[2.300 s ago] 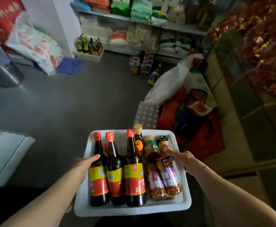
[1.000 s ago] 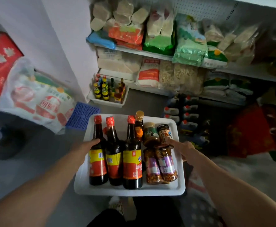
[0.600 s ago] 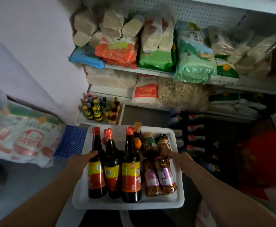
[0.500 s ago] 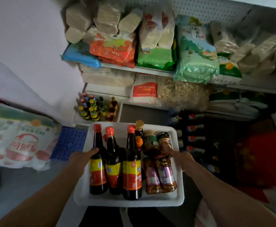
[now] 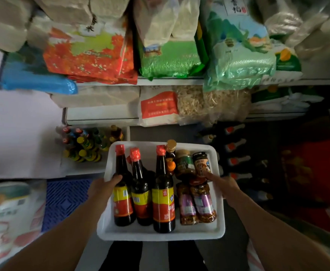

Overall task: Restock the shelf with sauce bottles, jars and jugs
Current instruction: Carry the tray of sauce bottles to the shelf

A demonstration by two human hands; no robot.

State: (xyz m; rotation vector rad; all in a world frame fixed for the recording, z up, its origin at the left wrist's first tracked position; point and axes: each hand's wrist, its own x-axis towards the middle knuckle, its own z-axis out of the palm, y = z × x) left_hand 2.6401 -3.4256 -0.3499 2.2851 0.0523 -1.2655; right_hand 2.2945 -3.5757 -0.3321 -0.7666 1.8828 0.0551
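From the head view, the shelving had come much closer than it was a couple of seconds earlier: then open floor filled most of the frame and the shelves [image 5: 179, 81] stood far off at twelve o'clock; now the stacked bags of dry goods [image 5: 172, 55] crowded the whole top half. The white tray [image 5: 160, 234] kept the same place between the arms, and its load looked unshifted. I judged this to mean the carry was near its end and no bottle had yet been placed.

The left hand [image 5: 101, 187] gripped the tray's nine o'clock rim, its thumb hooked over the edge and lying against the leftmost dark sauce bottle [image 5: 122, 192]; whether that hand's other fingers curled beneath the tray could not be seen. The right hand [image 5: 225, 184] held the three o'clock rim, with its forefinger stretched toward ten o'clock and touching the jar with the dark lid [image 5: 200, 163]. Neither hand had lifted any single item.

Three red-capped bottles stood upright in the tray's left half, a smaller gold-capped bottle [image 5: 170, 153] behind them, and the chilli jars [image 5: 197, 204] lay at the right. On the floor at eleven o'clock of the tray sat a low box of small bottles [image 5: 86, 145]; dim jugs [image 5: 236, 147] lined up at two o'clock.
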